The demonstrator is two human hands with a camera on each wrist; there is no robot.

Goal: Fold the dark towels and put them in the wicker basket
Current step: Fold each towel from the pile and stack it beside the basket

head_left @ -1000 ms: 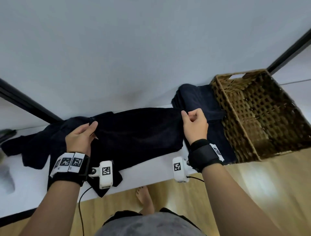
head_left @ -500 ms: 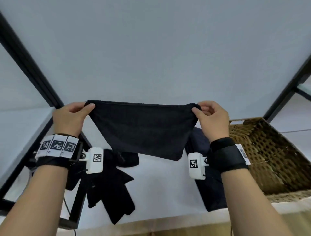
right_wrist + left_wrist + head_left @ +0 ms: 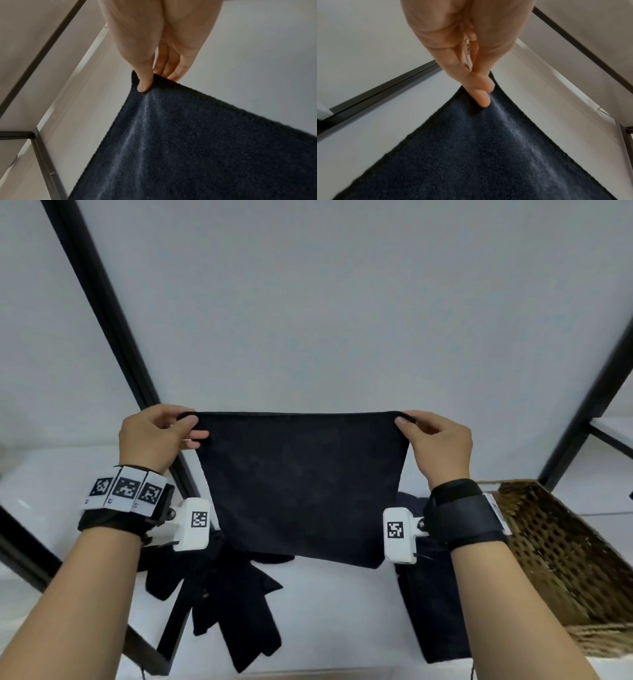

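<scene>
A dark navy towel [image 3: 301, 484] hangs spread in the air above the white table, its top edge stretched level. My left hand [image 3: 186, 428] pinches its upper left corner, and my right hand [image 3: 407, 424] pinches its upper right corner. In the left wrist view the fingers [image 3: 481, 93] clamp the towel [image 3: 479, 155] corner; in the right wrist view the thumb [image 3: 144, 82] presses the towel [image 3: 197, 142] corner against the fingers. A wicker basket [image 3: 565, 559] stands at the right on the table. More dark towels [image 3: 233, 604] lie crumpled below the left hand, and another dark towel [image 3: 438, 611] lies beside the basket.
The white table [image 3: 335, 611] runs under the towel. Black frame bars [image 3: 113, 330] rise at the left, and another bar [image 3: 599, 395] rises at the right behind the basket. A pale wall fills the background.
Both hands lifted the towel off the table and stretched it taut in the air; the camera view tilted upward. Since half a second ago the towel hangs flatter and straighter.
</scene>
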